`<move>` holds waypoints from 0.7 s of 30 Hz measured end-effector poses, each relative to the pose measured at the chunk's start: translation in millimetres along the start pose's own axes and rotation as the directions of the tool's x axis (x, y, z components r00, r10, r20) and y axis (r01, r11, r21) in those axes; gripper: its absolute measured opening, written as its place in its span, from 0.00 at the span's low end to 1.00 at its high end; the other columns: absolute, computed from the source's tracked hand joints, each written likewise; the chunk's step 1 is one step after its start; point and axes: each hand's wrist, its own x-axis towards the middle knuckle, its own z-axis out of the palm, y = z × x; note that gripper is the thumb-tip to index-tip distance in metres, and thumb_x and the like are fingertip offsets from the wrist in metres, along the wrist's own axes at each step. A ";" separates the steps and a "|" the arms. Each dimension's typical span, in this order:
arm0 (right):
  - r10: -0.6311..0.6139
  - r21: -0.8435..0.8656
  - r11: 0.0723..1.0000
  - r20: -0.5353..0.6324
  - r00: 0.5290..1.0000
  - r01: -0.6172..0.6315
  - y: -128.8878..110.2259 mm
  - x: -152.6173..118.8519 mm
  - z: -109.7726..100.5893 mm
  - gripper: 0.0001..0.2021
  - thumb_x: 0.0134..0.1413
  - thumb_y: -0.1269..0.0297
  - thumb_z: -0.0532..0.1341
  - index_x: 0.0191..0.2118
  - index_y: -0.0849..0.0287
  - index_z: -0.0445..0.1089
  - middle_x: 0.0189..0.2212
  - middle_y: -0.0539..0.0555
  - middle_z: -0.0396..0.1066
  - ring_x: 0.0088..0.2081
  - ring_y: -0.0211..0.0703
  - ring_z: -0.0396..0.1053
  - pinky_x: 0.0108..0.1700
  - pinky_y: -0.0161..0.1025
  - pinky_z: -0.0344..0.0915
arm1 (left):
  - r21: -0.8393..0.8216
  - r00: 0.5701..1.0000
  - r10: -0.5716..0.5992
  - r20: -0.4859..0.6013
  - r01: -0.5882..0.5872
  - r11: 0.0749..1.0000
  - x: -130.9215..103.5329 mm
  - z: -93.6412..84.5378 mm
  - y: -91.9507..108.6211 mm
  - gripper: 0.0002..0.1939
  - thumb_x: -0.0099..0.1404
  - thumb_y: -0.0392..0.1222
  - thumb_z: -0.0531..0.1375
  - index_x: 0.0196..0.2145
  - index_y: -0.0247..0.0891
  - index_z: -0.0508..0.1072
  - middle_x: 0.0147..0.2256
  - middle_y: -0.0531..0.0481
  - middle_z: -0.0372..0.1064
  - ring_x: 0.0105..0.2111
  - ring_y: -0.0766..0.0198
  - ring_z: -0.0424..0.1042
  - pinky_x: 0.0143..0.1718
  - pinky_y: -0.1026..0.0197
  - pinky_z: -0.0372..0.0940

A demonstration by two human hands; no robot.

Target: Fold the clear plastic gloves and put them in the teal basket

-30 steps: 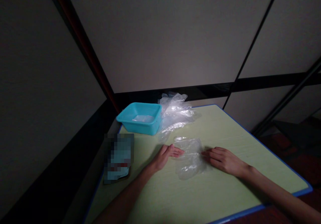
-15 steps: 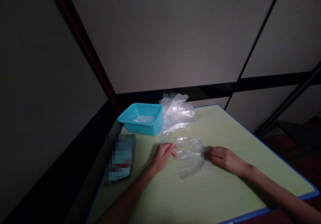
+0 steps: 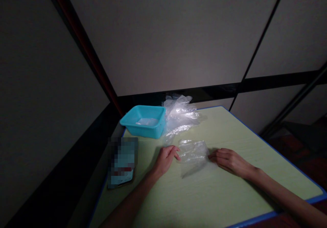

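A clear disposable plastic glove (image 3: 193, 154) lies on the table between my hands, its near side folded in to a slanting edge. My left hand (image 3: 165, 158) is closed at its left edge, the fingertips curled and pinching the thin plastic. At the opposite edge, my right hand (image 3: 227, 160) has its fingers pressed together on the film. Behind the glove spreads a pile of similar clear gloves (image 3: 181, 114), touching the side of a turquoise plastic basket (image 3: 145, 131).
Some folded clear plastic (image 3: 147, 121) rests inside the basket. A phone-like object (image 3: 124, 163), blurred out, lies at the table's left edge. The pale green table (image 3: 217, 200) has a blue rim, and a panelled wall (image 3: 178, 44) stands right behind it.
The glove's near part, which stuck out toward me, is now folded under or inward, leaving a straighter edge. Both hands stay almost where they were.
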 end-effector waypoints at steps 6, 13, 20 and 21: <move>0.265 0.301 0.920 -0.004 0.964 -0.252 -0.5 9.3 -3.4 0.15 0.61 0.61 0.47 0.35 0.61 0.67 0.29 0.56 0.69 0.32 0.40 0.65 0.34 0.37 0.63 | -0.020 1.000 -0.015 0.007 0.015 1.000 1.6 0.1 0.1 0.18 0.61 0.51 0.50 0.29 0.34 0.70 0.19 0.51 0.71 0.24 0.62 0.67 0.31 0.63 0.57; 0.585 0.546 0.630 0.133 0.800 -0.552 3.6 31.6 -2.3 0.12 0.54 0.60 0.51 0.24 0.60 0.62 0.18 0.48 0.63 0.21 0.35 0.60 0.22 0.32 0.56 | -0.055 0.998 -0.062 -0.002 0.061 0.997 6.2 1.2 -5.6 0.17 0.60 0.47 0.51 0.43 0.34 0.63 0.18 0.56 0.68 0.23 0.64 0.66 0.28 0.64 0.56; 0.691 0.522 0.576 0.101 0.716 -0.629 7.9 42.9 9.4 0.06 0.48 0.65 0.51 0.31 0.60 0.61 0.17 0.50 0.68 0.19 0.38 0.64 0.21 0.33 0.57 | -0.081 0.989 -0.146 0.011 0.147 0.986 12.8 3.4 -6.8 0.19 0.58 0.42 0.52 0.47 0.34 0.58 0.17 0.59 0.65 0.23 0.65 0.67 0.27 0.64 0.56; 0.707 0.502 0.577 0.087 0.702 -0.644 7.7 43.6 10.6 0.06 0.48 0.65 0.51 0.32 0.60 0.61 0.17 0.50 0.68 0.19 0.38 0.63 0.21 0.33 0.56 | -0.085 0.987 -0.159 0.019 0.160 0.983 13.4 4.3 -7.6 0.21 0.57 0.40 0.54 0.48 0.33 0.56 0.17 0.59 0.64 0.22 0.66 0.66 0.26 0.65 0.55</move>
